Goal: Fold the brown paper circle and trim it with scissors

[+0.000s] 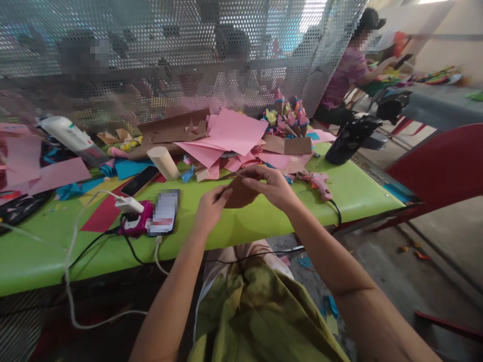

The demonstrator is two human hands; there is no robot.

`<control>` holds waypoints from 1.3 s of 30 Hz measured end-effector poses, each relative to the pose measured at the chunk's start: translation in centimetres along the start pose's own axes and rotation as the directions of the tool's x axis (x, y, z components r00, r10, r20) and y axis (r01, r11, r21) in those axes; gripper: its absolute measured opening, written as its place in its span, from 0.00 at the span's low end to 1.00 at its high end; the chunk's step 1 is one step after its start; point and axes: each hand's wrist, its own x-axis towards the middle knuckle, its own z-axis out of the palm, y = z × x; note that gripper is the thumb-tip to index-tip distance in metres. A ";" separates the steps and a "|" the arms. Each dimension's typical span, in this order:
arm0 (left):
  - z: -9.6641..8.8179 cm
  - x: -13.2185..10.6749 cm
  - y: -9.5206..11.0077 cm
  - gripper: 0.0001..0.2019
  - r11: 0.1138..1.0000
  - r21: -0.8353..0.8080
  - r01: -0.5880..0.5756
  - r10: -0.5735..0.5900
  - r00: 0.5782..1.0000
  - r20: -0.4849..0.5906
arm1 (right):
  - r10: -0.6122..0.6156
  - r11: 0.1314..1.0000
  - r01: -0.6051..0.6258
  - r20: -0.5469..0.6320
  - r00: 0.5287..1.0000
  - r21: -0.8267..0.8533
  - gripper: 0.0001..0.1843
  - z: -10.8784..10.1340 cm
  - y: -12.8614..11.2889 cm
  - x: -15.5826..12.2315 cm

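Both my hands hold a small brown piece of card [238, 193] above the front of the green table [264, 221]. My left hand [209, 206] pinches its left edge with closed fingers. My right hand [269, 187] curls over its top and right side, fingers closed on it. A pink glue gun [319, 182] lies just right of my right hand. A phone [164, 212] on a charging cable lies left of my left hand.
Pink and brown paper sheets [234, 133] are heaped at the back, with small paper cones [289, 118] and a cardboard tube [163, 162]. A second phone [139, 181], a white glue gun [70, 136], a black bottle [349, 138], a mesh screen [169, 55], a red chair [441, 166] and a seated person [349, 75] surround the table.
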 end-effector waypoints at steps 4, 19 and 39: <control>0.5 -0.3 -2.1 0.19 0.940 -0.323 0.108 -0.145 0.985 -0.094 | 0.081 0.986 -0.080 0.002 0.997 0.143 0.16 0.0 1.0 -0.6; 1.4 -1.8 -1.2 0.21 0.914 -0.403 0.035 -0.071 0.995 -0.074 | -0.169 0.986 0.160 -0.290 0.942 -0.055 0.02 2.3 0.6 -3.0; 0.8 -2.3 -0.8 0.23 0.943 -0.329 0.052 -0.099 0.987 -0.129 | 0.128 0.923 -0.015 -0.270 0.954 0.386 0.12 3.1 1.1 -3.1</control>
